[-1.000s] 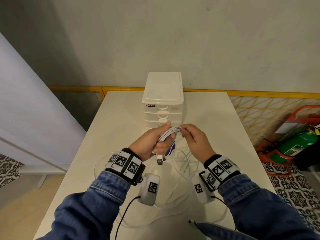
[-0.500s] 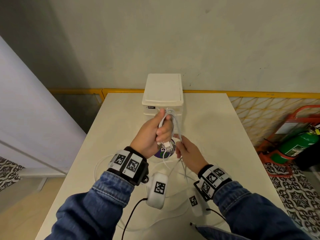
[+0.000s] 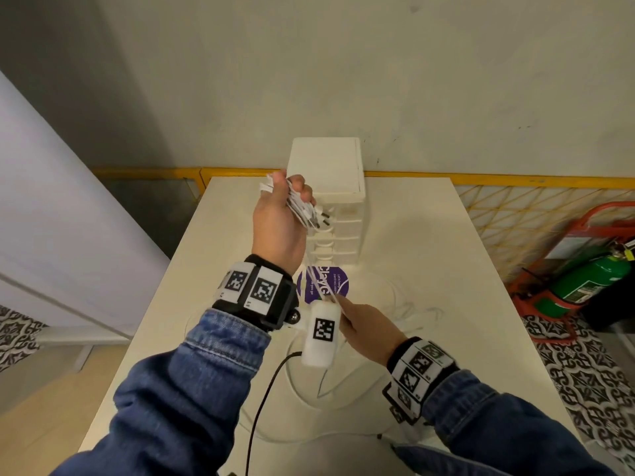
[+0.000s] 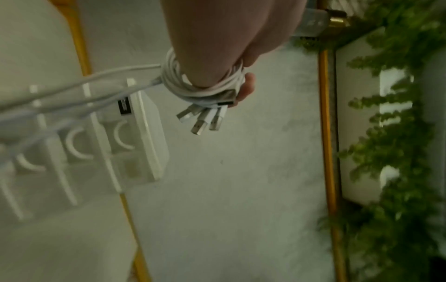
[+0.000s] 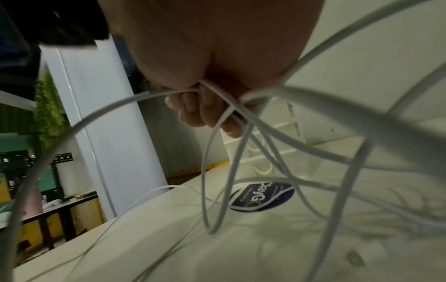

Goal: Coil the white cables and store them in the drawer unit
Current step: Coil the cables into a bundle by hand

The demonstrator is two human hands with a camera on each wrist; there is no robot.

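Observation:
My left hand (image 3: 281, 214) is raised in front of the white drawer unit (image 3: 338, 204) and grips a bundle of white cables (image 3: 302, 209) wound round its fingers (image 4: 200, 84). Three USB plugs (image 4: 202, 119) stick out of the bundle. Taut strands (image 3: 318, 283) run down from it to my right hand (image 3: 364, 324), which pinches them low over the table. In the right wrist view the curled fingers (image 5: 205, 112) hold several strands (image 5: 231, 145) that loop loosely down to the tabletop. The drawers of the unit (image 4: 101, 145) are closed.
A purple round sticker (image 3: 323, 283) lies on the white table (image 3: 429, 255) in front of the unit. Loose cable loops (image 3: 405, 314) trail across the table near my right hand. A yellow rail (image 3: 515, 180) runs behind the table; a green fire extinguisher (image 3: 584, 280) stands to the right.
My left hand has lifted the cable bundle up and to the left, pulling the strands taut. My right hand has dropped lower and nearer to me, still holding the strands.

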